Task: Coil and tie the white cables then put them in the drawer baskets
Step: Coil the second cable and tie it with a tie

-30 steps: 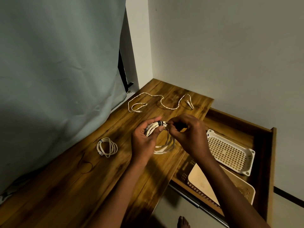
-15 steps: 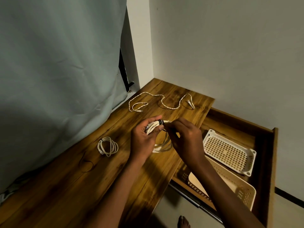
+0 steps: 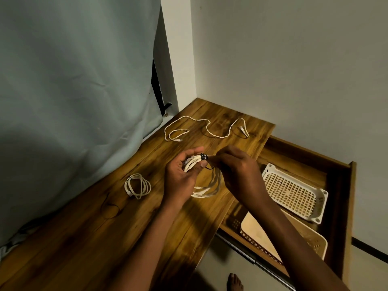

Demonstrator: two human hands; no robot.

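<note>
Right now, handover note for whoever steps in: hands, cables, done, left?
Left hand grips the coiled cable above the desk.
Right hand pinches the black tie on it, tying unfinished.
Done: tied coil on the desk.
Left: loose cable at the desk's far end; nothing yet in the white basket or beige basket in the open drawer.

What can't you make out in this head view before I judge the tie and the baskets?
- Black tie on the held cable: too small, and the right hand covers its end; knotted or not, cannot tell.
- Beige basket: the right forearm crosses it, hiding most of its inside.
- Connector in the left hand: too small to identify.
- Open drawer: its near corner is hidden by the arm.
</note>
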